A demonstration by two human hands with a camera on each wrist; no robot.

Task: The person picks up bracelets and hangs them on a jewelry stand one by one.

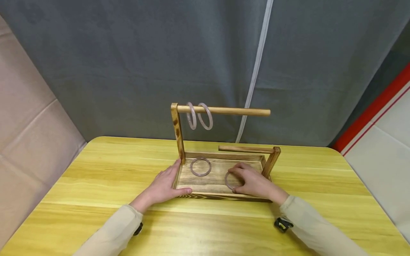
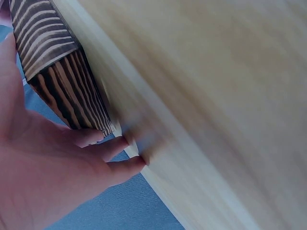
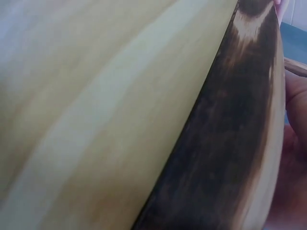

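Hands [image 1: 251, 179] — pinched ring [image 1: 226, 180], tray [image 1: 217, 183], illegible marking [image 1: 283, 223]

Left hand [image 2: 62, 155] against end of dark-striped wooden block [image 2: 66, 79]; fingers extended, tips at pale wood-grain tabletop [image 2: 220, 110]. Blurred reflections beside fingertips. Blue-grey surface [image 2: 120, 206] beyond.

We find the tray [image 1: 217, 174] on the table [image 1: 205, 224] at lower centre, curtain [image 1: 144, 71] behind. Two rings [image 1: 211, 121] hang left on the upper bar [image 1: 237, 111]; the lower bar [image 1: 245, 149] is right of centre. In the tray, a third ring [image 1: 200, 175] lies left; the right hand [image 1: 253, 181] holds a fourth ring [image 1: 226, 182] at right.
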